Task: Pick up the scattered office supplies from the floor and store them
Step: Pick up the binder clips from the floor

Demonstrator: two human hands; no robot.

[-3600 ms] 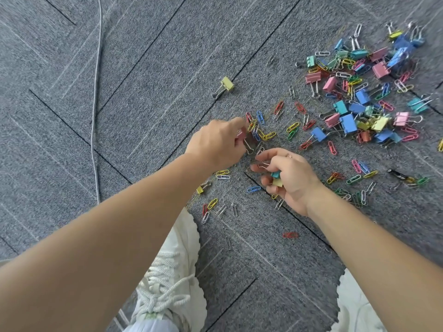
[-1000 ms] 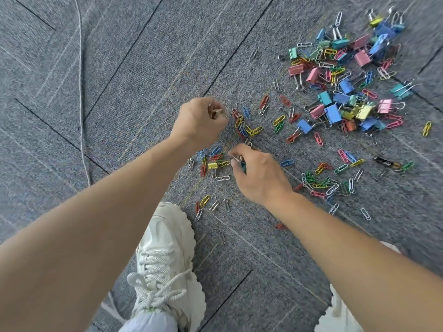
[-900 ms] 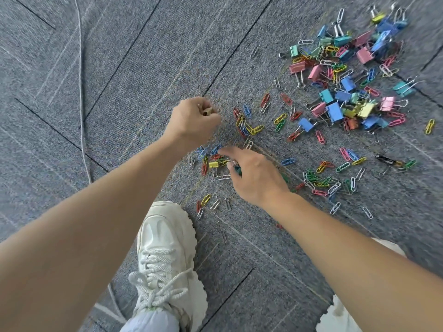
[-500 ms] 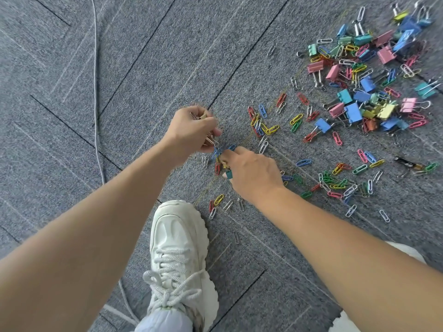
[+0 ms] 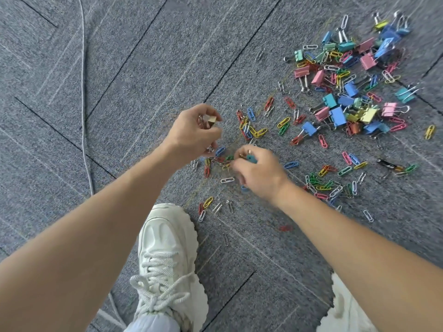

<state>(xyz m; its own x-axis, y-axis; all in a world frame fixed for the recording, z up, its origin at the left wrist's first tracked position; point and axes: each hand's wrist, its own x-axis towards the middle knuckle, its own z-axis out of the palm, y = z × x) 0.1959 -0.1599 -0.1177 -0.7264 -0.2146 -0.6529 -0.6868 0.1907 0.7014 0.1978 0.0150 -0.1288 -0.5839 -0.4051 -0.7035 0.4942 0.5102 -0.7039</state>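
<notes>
Collection at an early stage. Left hand (image 5: 194, 130) is curled round a pale yellow metal binder clip (image 5: 212, 120) plus a few wire clips. Right hand (image 5: 260, 174) is closed on a teal binder clip (image 5: 251, 159), low over the grey carpet floor (image 5: 119, 92). Most coloured wire paper clips (image 5: 257, 132) and the pastel binder clip heap (image 5: 338, 116) lie uncollected, right of the hands. Nothing to store them in shows.

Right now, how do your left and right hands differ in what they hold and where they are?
The left hand grips a pale yellow binder clip; the right hand grips a teal binder clip. The left hand is farther from the binder-clip heap than the right hand. Both have curled fingers above scattered paper clips on the carpet.
</notes>
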